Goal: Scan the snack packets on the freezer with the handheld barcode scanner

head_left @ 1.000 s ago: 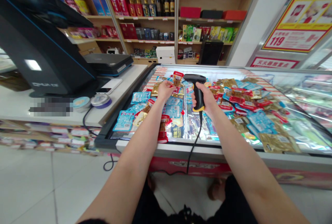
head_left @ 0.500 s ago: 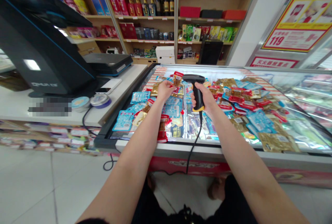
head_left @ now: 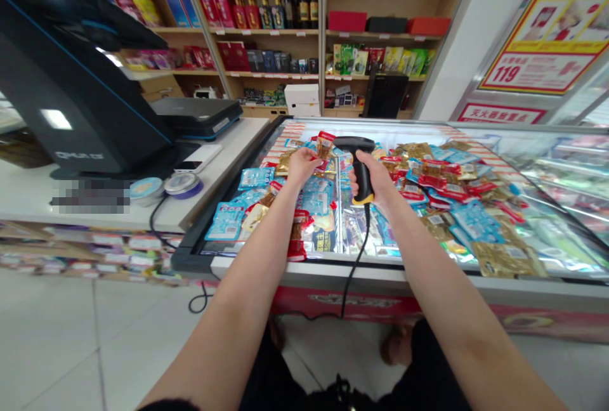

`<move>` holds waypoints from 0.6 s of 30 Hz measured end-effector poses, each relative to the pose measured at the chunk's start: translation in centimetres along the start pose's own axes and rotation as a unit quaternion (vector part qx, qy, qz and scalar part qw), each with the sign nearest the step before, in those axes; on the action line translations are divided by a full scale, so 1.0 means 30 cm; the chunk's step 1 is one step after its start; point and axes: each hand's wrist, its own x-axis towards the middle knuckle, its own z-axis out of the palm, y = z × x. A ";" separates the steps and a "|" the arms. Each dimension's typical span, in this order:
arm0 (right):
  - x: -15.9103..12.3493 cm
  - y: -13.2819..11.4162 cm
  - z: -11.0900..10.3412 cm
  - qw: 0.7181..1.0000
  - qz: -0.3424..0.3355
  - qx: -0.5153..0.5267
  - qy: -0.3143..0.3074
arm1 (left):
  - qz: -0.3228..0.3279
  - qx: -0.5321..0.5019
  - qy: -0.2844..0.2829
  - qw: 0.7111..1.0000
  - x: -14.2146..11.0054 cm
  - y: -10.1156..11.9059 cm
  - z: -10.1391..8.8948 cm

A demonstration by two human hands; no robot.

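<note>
Nothing has clearly moved since the earlier frame beyond a slight view drift; hands, scanner and packet match. Left hand [head_left: 302, 169], center of frame, pinches the packet [head_left: 325, 139] by its lower part, red top up. Right hand [head_left: 373, 176] is wrapped around the scanner [head_left: 363, 176], head just beside the packet. Can't tell if the trigger is pressed. Piles of loose packets lie on the glass to both sides; one red pack [head_left: 297, 249] sits at the front rim [head_left: 380, 270], lower center. Risks, my read: fingers or a crease could hide the barcode; nearby packs could give a wrong read; the cord [head_left: 354, 265], hanging over the rim, could snag; a forearm bump could drop the red pack.
</note>
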 end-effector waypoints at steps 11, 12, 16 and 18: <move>0.015 -0.031 -0.032 0.998 -0.023 0.023 0.045 | -0.051 -0.023 -0.018 0.998 -0.049 0.068 0.049; 0.014 -0.042 -0.042 0.997 -0.034 0.026 0.059 | -0.062 -0.028 -0.024 0.997 -0.051 0.083 0.061; -0.007 -0.107 -0.101 0.989 -0.069 0.032 0.128 | -0.104 -0.041 -0.064 0.992 -0.060 0.145 0.129; -0.024 -0.143 -0.146 0.984 -0.079 0.041 0.152 | -0.117 -0.038 -0.090 0.988 -0.068 0.174 0.180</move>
